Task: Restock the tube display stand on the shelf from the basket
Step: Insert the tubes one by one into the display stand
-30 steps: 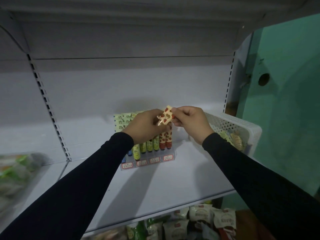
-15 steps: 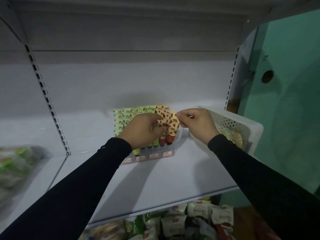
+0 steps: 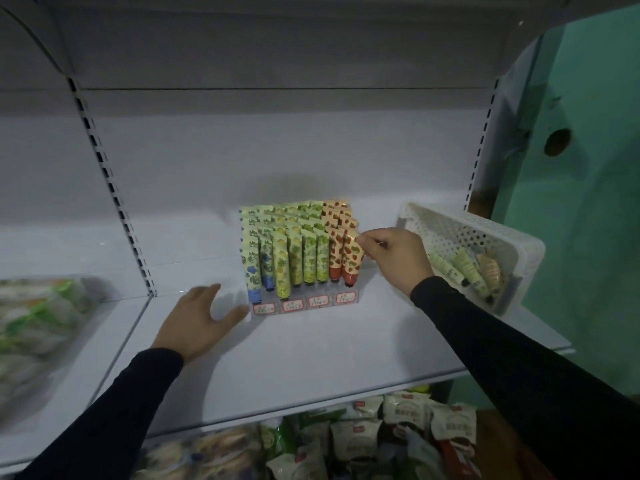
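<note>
Right hand pinching the crimped top of a strawberry tube (cap down, front right slot) in the tube display stand on the shelf; left hand spread wide, fingers relaxed, holding nothing, just left of the stand; white basket at right, with more tubes inside.

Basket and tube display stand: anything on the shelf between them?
Head view: only the right hand, pinching the front strawberry tube, crosses between stand and basket; shelf below is bare.
</note>
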A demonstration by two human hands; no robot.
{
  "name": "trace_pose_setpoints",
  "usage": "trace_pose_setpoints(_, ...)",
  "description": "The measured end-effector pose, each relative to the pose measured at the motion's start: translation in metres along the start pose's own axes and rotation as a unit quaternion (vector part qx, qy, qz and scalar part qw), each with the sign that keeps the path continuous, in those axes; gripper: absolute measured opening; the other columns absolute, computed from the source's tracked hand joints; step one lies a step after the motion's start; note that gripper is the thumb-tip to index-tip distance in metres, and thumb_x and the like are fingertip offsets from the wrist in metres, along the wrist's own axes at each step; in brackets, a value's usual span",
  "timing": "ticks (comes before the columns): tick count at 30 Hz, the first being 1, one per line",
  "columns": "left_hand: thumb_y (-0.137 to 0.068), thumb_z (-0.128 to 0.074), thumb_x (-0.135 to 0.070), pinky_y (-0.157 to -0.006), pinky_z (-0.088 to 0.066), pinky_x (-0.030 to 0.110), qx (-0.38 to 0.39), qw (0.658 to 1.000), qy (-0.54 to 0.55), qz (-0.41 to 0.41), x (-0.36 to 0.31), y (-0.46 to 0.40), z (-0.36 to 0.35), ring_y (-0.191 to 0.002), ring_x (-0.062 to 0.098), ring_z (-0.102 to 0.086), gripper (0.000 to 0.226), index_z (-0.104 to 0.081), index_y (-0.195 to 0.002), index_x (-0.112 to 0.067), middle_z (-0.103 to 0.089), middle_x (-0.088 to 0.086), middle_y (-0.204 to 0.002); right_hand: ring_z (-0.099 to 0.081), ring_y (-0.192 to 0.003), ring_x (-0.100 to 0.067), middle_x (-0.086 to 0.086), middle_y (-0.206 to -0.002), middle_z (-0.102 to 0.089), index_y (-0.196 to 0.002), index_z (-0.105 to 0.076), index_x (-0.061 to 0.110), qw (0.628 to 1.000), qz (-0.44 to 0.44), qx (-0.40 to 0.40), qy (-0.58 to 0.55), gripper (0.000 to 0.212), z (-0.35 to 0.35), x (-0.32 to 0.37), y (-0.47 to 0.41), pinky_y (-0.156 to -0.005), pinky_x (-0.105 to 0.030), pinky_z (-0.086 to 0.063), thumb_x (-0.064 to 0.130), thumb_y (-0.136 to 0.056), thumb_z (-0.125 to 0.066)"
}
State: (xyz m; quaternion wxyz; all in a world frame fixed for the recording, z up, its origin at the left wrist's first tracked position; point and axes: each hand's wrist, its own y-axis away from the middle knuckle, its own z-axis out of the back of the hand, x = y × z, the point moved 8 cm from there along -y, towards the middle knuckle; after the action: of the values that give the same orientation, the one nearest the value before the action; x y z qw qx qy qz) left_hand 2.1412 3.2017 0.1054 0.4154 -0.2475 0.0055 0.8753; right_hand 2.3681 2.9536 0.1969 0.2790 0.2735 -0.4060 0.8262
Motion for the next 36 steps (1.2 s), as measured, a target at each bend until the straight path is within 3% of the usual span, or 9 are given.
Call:
trace_pose_setpoints(3,-0.066,-0.032,-0.095,-0.102,-0.039,0.037,0.054,0.996,-0.059,-0.025,0.010,-0.001,-0.028,-0.120,0.024,-0.050,0.097,-0.059,-0.119,-0.018,-0.057,0.000,-0.124,-0.066,-0.083,-0.011,0.002,-0.090,-0.074,-0.100,-0.076,0.013,1.000,0.004,-0.002,0.004,0.024,-0.005,0.001,-0.002,-0.076,-0.020,-0.048,0.030,-0.094,-0.060)
trace_pose_setpoints(5,-0.069,-0.028,-0.094,-0.093,-0.042,0.037,0.047,0.994,-0.085,-0.055,0.010,-0.003,-0.035,-0.105,0.021,-0.052,0.079,-0.055,-0.091,-0.023,-0.053,-0.007,-0.098,-0.066,-0.081,-0.011,0.002,-0.090,-0.074,-0.099,-0.077,0.015,1.000,0.007,0.001,-0.002,0.023,-0.008,0.002,-0.001,-0.072,-0.015,-0.047,0.031,-0.094,-0.060)
trace_pose_setpoints(6,-0.071,-0.027,-0.093,-0.092,-0.041,0.036,0.051,0.992,-0.094,-0.064,0.010,-0.005,-0.038,-0.103,0.020,-0.051,0.076,-0.052,-0.088,-0.024,-0.051,-0.007,-0.096,-0.066,-0.080,-0.014,0.000,-0.088,-0.075,-0.097,-0.077,0.014,1.000,0.009,0.001,-0.004,0.023,-0.011,0.002,-0.001,-0.071,-0.018,-0.048,0.031,-0.094,-0.061)
trace_pose_setpoints(9,-0.076,-0.029,-0.087,-0.098,-0.036,0.033,0.065,0.988,-0.115,-0.075,0.009,-0.006,-0.044,-0.113,0.021,-0.047,0.073,-0.052,-0.099,-0.021,-0.052,-0.001,-0.111,-0.065,-0.078,-0.018,-0.003,-0.084,-0.074,-0.095,-0.077,0.014,1.000,0.014,0.003,0.003,0.023,-0.017,0.003,0.000,-0.071,-0.026,-0.050,0.030,-0.094,-0.061)
trace_pose_setpoints(13,-0.079,-0.035,-0.081,-0.100,-0.031,0.032,0.057,0.988,-0.118,-0.080,0.007,-0.006,-0.044,-0.120,0.022,-0.044,0.072,-0.054,-0.108,-0.018,-0.052,0.005,-0.125,-0.062,-0.076,-0.015,-0.003,-0.083,-0.071,-0.096,-0.077,0.012,0.999,0.029,0.008,0.040,0.023,-0.024,0.002,0.001,-0.062,-0.010,-0.040,0.029,-0.094,-0.061)
trace_pose_setpoints(17,-0.078,-0.033,-0.083,-0.100,-0.033,0.033,0.056,0.988,-0.118,-0.079,0.009,-0.007,-0.045,-0.121,0.022,-0.044,0.072,-0.054,-0.106,-0.020,-0.052,0.003,-0.122,-0.062,-0.075,-0.017,-0.004,-0.081,-0.071,-0.093,-0.077,0.010,0.999,0.028,-0.003,0.043,0.023,-0.025,0.003,0.001,-0.066,-0.023,-0.044,0.026,-0.094,-0.061)
trace_pose_setpoints(26,-0.079,-0.033,-0.084,-0.099,-0.036,0.034,0.043,0.988,-0.120,-0.091,0.009,-0.007,-0.045,-0.116,0.021,-0.046,0.069,-0.053,-0.100,-0.021,-0.053,0.001,-0.118,-0.059,-0.072,-0.019,-0.007,-0.075,-0.067,-0.085,-0.076,0.006,0.994,0.052,-0.015,0.096,0.028,-0.032,0.012,-0.001,-0.064,-0.024,-0.041,0.027,-0.094,-0.060)
trace_pose_setpoints(31,-0.078,-0.032,-0.084,-0.099,-0.035,0.034,0.036,0.988,-0.120,-0.096,0.008,-0.007,-0.045,-0.116,0.021,-0.046,0.071,-0.053,-0.101,-0.021,-0.053,0.001,-0.117,-0.058,-0.070,-0.019,-0.008,-0.075,-0.066,-0.081,-0.075,0.006,0.992,0.060,-0.022,0.107,0.029,-0.032,0.013,0.000,-0.057,-0.014,-0.035,0.027,-0.094,-0.060)
trace_pose_setpoints(36,-0.079,-0.035,-0.082,-0.100,-0.035,0.035,0.033,0.988,-0.116,-0.094,0.009,-0.007,-0.046,-0.119,0.023,-0.045,0.070,-0.054,-0.102,-0.019,-0.054,0.004,-0.122,-0.059,-0.072,-0.021,-0.010,-0.078,-0.067,-0.085,-0.076,0.005,0.991,0.066,-0.031,0.111,0.028,-0.036,0.015,0.000,-0.066,-0.025,-0.041,0.026,-0.094,-0.060)
